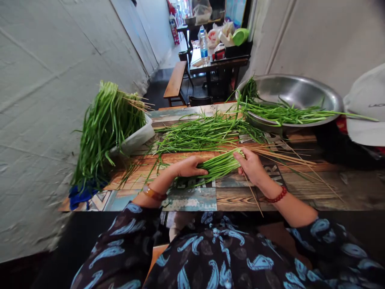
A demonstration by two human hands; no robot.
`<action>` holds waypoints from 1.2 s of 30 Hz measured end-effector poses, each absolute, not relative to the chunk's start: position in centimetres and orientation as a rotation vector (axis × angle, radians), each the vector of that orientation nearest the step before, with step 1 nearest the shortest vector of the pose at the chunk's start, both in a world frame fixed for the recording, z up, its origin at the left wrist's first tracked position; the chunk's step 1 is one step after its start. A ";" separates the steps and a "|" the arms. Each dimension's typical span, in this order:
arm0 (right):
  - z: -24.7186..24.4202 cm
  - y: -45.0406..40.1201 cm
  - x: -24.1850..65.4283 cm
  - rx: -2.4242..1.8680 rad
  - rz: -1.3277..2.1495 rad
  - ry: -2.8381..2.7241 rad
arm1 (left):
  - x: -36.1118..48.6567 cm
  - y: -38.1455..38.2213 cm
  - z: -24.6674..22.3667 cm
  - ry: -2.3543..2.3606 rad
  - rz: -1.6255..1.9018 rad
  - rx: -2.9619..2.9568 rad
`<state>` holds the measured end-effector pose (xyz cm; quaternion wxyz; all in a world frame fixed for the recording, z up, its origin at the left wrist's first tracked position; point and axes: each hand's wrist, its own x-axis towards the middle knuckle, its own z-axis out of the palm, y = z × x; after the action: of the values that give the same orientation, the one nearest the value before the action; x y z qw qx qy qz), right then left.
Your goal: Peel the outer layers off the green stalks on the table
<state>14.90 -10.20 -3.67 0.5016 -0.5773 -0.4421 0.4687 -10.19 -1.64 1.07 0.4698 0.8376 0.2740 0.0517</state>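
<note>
Left hand (192, 166): closed around green part of bunch (221, 166)
Right hand (252, 165): pinching pale ends
Bunch place: between both hands, low over counter (192, 202), contact hidden
Long axis: left to right, pale ends slightly farther away
Nearer hand: neither, both touching
Look: slim green stalks, whitening rightward, gathered nearly parallel

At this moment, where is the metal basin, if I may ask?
In the head view, the metal basin stands on the right of the table, beyond the right hand, between the loose green stalks and the white cap.
</note>
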 end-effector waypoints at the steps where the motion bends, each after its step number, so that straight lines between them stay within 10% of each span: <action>1: -3.8 -9.9 15.2 -1.421 1.098 -1.101 | -10.6 -1.6 1.4 0.711 0.154 2.058; 9: -5.0 -7.4 16.6 -1.479 0.855 -1.431 | -7.5 0.8 1.8 1.032 0.500 2.300; 24: -6.8 -5.9 18.0 -1.454 0.802 -1.551 | -1.1 1.9 -0.9 1.060 -0.070 2.839; 36: -4.9 -6.3 17.1 -1.384 0.737 -1.517 | -3.0 3.6 1.0 1.167 0.997 2.054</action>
<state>17.06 -6.31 -4.91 0.4615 -0.5628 -0.6169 0.2995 -3.00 3.60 0.97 0.2846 0.7679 0.4364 0.3726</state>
